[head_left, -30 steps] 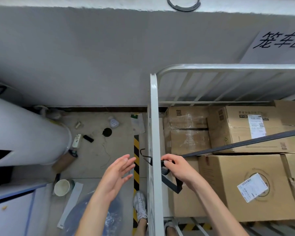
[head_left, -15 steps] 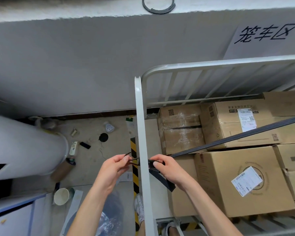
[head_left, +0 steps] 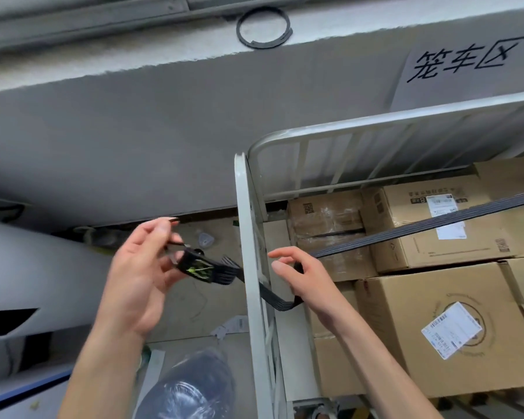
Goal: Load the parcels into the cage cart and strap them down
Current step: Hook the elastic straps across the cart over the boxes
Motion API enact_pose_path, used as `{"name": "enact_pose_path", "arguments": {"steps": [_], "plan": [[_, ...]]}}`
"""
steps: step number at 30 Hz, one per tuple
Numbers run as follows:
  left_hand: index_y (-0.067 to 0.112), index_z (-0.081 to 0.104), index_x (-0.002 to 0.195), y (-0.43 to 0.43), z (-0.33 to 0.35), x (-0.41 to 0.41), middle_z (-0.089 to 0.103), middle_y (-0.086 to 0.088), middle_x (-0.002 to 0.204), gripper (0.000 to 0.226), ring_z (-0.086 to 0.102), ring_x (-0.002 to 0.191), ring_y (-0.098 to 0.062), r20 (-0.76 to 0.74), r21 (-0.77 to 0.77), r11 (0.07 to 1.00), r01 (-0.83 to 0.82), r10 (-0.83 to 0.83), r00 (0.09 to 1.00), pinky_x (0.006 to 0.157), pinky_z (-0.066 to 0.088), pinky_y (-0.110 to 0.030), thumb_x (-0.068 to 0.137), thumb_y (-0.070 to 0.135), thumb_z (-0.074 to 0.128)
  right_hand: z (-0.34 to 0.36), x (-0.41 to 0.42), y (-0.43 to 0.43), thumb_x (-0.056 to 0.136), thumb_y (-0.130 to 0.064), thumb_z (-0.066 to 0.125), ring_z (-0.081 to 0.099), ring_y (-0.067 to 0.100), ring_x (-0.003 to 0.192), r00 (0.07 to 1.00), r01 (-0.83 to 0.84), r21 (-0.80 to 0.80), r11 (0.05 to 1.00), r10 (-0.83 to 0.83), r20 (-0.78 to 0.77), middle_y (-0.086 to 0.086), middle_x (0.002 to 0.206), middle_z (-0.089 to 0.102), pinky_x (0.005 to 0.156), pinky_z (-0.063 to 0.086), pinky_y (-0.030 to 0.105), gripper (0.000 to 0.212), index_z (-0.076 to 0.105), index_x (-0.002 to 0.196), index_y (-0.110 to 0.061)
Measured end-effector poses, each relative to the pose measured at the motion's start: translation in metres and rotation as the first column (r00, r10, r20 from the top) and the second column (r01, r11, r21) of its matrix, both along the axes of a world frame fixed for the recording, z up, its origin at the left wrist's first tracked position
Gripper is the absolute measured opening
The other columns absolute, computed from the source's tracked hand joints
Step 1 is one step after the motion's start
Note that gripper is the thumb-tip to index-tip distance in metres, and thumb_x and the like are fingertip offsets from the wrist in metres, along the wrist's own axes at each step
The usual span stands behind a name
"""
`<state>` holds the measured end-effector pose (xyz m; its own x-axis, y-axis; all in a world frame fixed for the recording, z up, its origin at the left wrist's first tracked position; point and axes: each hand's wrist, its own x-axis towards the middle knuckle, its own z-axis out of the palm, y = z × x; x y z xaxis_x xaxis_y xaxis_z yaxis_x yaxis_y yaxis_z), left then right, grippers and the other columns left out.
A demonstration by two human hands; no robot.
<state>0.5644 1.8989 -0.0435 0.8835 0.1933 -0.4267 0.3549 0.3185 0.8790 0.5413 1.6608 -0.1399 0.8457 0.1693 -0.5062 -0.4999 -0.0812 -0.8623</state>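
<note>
Several cardboard parcels (head_left: 430,322) fill the white cage cart (head_left: 248,237), which stands against the grey wall. A black strap (head_left: 406,234) runs across the parcels from the right and passes through the cart's left side rail. Outside the rail, my left hand (head_left: 139,276) pinches the strap's hooked end (head_left: 197,267), with its wire hook by my fingertips. Inside the cart, my right hand (head_left: 303,276) holds the strap where it loops down at the rail, index finger stretched out.
A large white cylinder (head_left: 37,273) lies at the left. Small litter is scattered on the floor by the wall. A clear plastic bag (head_left: 191,388) sits at the bottom. A paper sign (head_left: 463,62) hangs on the wall behind the cart.
My left hand came in from open air, took the hook end outside the rail and pulled it left and up. More strap has come through the rail; my right hand's grip loosened.
</note>
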Motion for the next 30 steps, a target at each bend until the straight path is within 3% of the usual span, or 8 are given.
{"name": "enact_pose_path", "arguments": {"steps": [5, 8, 11, 16, 20, 23, 27, 30], "plan": [[0.023, 0.075, 0.083, -0.078, 0.0, -0.005, 0.065, 0.001, 0.068, 0.017, 0.065, 0.055, -0.012, 0.02, 0.146, 0.983, 0.113, -0.117, 0.993, 0.049, 0.053, -0.025, 0.093, 0.015, 0.064, 0.031, 0.008, 0.002, 0.089, -0.04, 0.065, 0.056, -0.005, 0.067, 0.992, -0.029, 0.19, 0.981, 0.005, 0.123, -0.014, 0.078, 0.066, 0.061, 0.041, 0.009, 0.025, 0.077, 0.107, -0.027], [0.022, 0.077, 0.084, -0.091, -0.012, -0.003, 0.066, -0.002, 0.065, 0.015, 0.065, 0.058, -0.014, 0.069, 0.223, 0.973, 0.063, -0.081, 0.994, 0.051, 0.053, -0.026, 0.093, 0.014, 0.067, 0.036, 0.008, -0.002, 0.089, -0.051, 0.061, 0.04, 0.007, 0.058, 0.994, -0.024, 0.263, 0.965, -0.005, 0.108, -0.009, 0.062, 0.05, 0.054, 0.031, 0.018, 0.047, 0.075, 0.1, -0.008], [0.023, 0.079, 0.093, -0.089, -0.025, -0.005, 0.069, -0.001, 0.072, 0.008, 0.062, 0.066, -0.012, 0.098, 0.234, 0.972, 0.01, -0.033, 0.995, 0.063, 0.053, -0.03, 0.091, 0.021, 0.071, 0.037, 0.007, -0.003, 0.083, -0.045, 0.071, 0.036, 0.011, 0.058, 0.994, -0.065, 0.261, 0.963, 0.041, 0.097, 0.004, 0.068, 0.052, 0.054, 0.028, 0.023, 0.033, 0.076, 0.091, -0.014], [0.031, 0.051, 0.139, -0.081, -0.054, -0.025, 0.07, 0.007, 0.119, 0.071, 0.065, 0.113, -0.005, 0.039, 0.128, 0.924, 0.36, -0.368, 0.929, 0.094, 0.051, -0.023, 0.078, 0.064, 0.07, 0.034, 0.005, 0.008, 0.089, -0.032, 0.067, 0.038, 0.009, 0.052, 0.996, 0.058, 0.302, 0.951, -0.078, 0.052, 0.001, 0.063, 0.047, 0.05, 0.028, 0.02, 0.017, 0.076, 0.094, -0.018], [0.036, 0.066, 0.104, -0.056, -0.074, -0.045, 0.067, 0.005, 0.082, 0.021, 0.061, 0.073, -0.012, -0.067, 0.454, 0.724, 0.519, -0.553, 0.83, 0.071, 0.049, -0.037, 0.085, 0.046, 0.062, 0.029, 0.009, 0.017, 0.095, -0.025, 0.06, 0.038, 0.008, 0.048, 0.985, 0.147, 0.298, 0.943, -0.167, 0.046, -0.003, 0.062, 0.054, 0.046, 0.03, 0.017, 0.017, 0.067, 0.089, -0.011], [0.035, 0.067, 0.104, -0.025, -0.081, -0.052, 0.066, -0.001, 0.076, 0.02, 0.059, 0.062, -0.012, -0.043, 0.426, 0.762, 0.488, -0.522, 0.852, 0.061, 0.049, -0.028, 0.09, 0.044, 0.056, 0.022, 0.012, 0.021, 0.098, -0.022, 0.061, 0.037, 0.008, 0.049, 0.986, 0.131, 0.193, 0.972, -0.147, 0.073, -0.006, 0.054, 0.047, 0.048, 0.031, 0.015, 0.018, 0.07, 0.084, -0.016], [0.035, 0.066, 0.119, 0.017, -0.092, -0.053, 0.053, 0.004, 0.065, 0.028, 0.044, 0.055, -0.003, -0.048, 0.48, 0.752, 0.452, -0.492, 0.87, 0.052, 0.035, -0.016, 0.095, 0.044, 0.052, 0.006, 0.02, 0.02, 0.098, -0.019, 0.062, 0.042, 0.006, 0.051, 0.983, 0.18, 0.128, 0.975, -0.182, -0.001, -0.007, 0.077, 0.067, 0.048, 0.035, 0.016, 0.022, 0.079, 0.1, -0.033], [0.037, 0.071, 0.111, 0.043, -0.104, -0.043, 0.049, 0.004, 0.061, 0.023, 0.042, 0.054, -0.003, -0.091, 0.44, 0.797, 0.414, -0.419, 0.903, 0.051, 0.034, -0.013, 0.101, 0.024, 0.055, -0.008, 0.03, 0.01, 0.097, -0.021, 0.06, 0.044, 0.004, 0.051, 0.976, 0.214, 0.046, 0.976, -0.213, -0.036, -0.008, 0.084, 0.071, 0.046, 0.036, 0.015, 0.025, 0.078, 0.101, -0.038]]}}
